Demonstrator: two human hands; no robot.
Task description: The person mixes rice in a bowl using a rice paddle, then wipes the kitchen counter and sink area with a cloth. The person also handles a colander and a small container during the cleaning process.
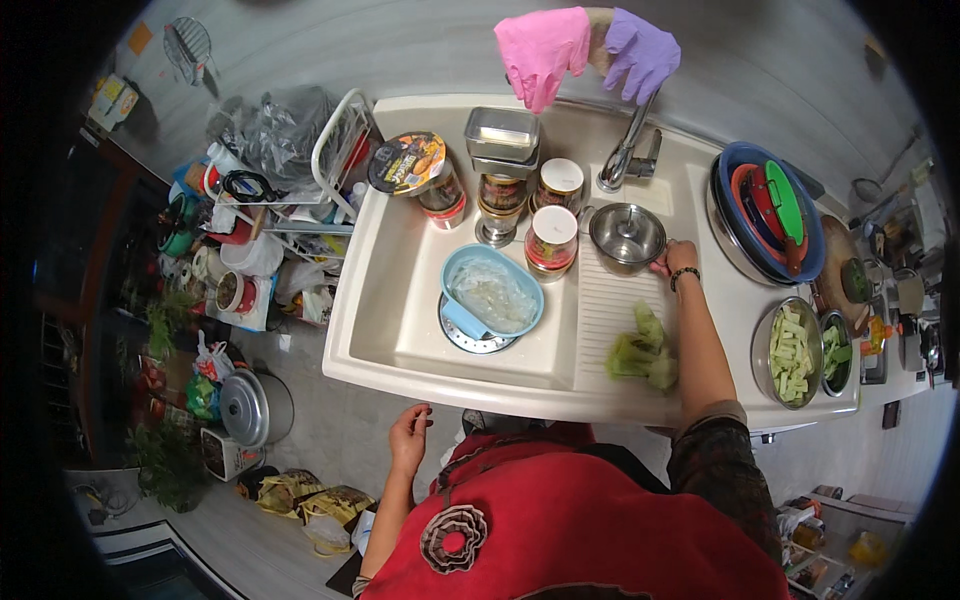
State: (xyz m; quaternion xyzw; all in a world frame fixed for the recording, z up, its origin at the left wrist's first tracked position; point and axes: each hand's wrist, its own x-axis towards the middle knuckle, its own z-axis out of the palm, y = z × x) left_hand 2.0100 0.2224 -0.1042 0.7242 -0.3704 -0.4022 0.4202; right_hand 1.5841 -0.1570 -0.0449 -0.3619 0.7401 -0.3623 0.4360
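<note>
Under the tap, a small stainless steel pot (627,244) stands by the ridged drainboard of the white sink. My right hand (677,259), with a beaded bracelet at the wrist, grips the pot at its right side; the hand hides the handle there. My left hand (409,436) hangs in front of the sink's edge, fingers loosely bent and holding nothing. In the basin, a light blue plastic strainer basket (491,292) with translucent whitish pieces in it rests over a perforated metal disc (465,339). Green leafy vegetable pieces (643,352) lie on the drainboard (600,315).
Several lidded jars (553,236) and stacked metal containers (502,135) stand at the basin's back. Pink (544,56) and purple (641,52) gloves hang above the tap (626,150). At right are nested basins (814,202) and a bowl of cut green vegetable (790,352).
</note>
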